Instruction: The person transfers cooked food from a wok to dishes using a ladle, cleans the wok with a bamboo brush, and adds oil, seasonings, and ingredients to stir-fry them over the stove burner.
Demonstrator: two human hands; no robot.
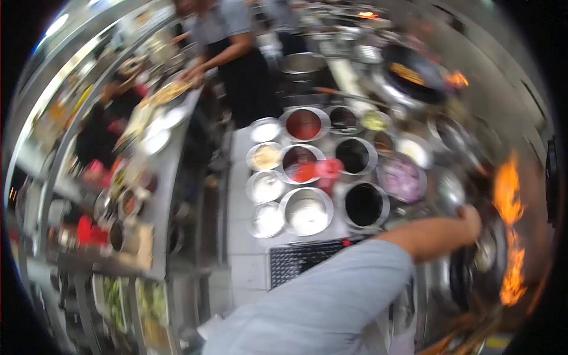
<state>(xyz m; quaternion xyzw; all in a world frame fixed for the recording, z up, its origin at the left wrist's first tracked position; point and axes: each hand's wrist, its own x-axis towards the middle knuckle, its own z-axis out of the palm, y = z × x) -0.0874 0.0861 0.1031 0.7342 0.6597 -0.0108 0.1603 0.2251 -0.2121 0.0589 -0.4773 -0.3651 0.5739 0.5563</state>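
While flames lick up at three o'clock, the scene reads so:
Right hand (470, 220): clenched on the handle of a ladle (451, 190), held at arm's length, seemingly to keep clear of the fire (509, 231).
Left hand: out of sight.
Wok (473, 275): dark, at four o'clock, just beside the flames and under the hand.
Bowls (307, 210): steel, clustered on the table (239, 236) at the centre, near enough for dipping.
Co-worker (236, 47): at twelve o'clock, hands at another table.
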